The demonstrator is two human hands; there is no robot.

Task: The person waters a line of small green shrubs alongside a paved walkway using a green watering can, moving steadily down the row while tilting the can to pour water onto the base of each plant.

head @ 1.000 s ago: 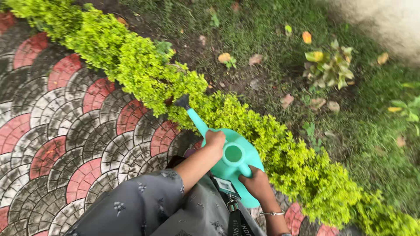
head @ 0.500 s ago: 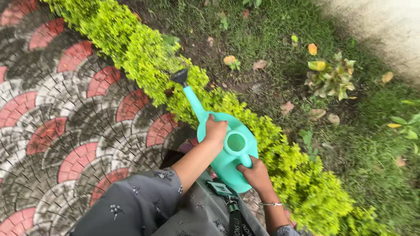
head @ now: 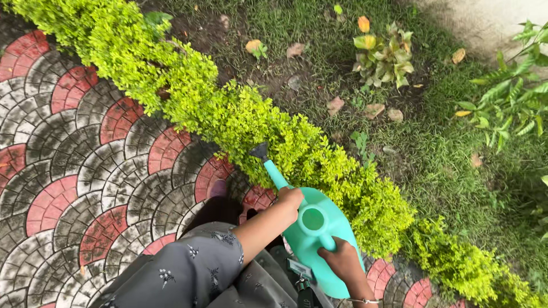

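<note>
I hold a turquoise plastic watering can (head: 319, 239) with both hands. My left hand (head: 290, 199) grips its front near the base of the spout. My right hand (head: 341, 261) is closed around the handle behind the round filling hole. The spout ends in a dark rose head (head: 260, 152) that points up-left into a low hedge of bright yellow-green leaves (head: 228, 114). The hedge runs diagonally from top left to bottom right. A grey patterned sleeve (head: 188, 271) covers my left arm.
Red and grey fan-pattern paving (head: 85, 171) lies left of the hedge. Grass with fallen leaves (head: 434, 159) lies to its right, with a small leafy plant (head: 385, 57) and a fern-like plant (head: 514, 97) at the far right. A lanyard badge (head: 299, 271) hangs below the can.
The can and both hands have shifted down and to the right along the hedge. The view has moved along it too, bringing the fern-like plant in at the right.
</note>
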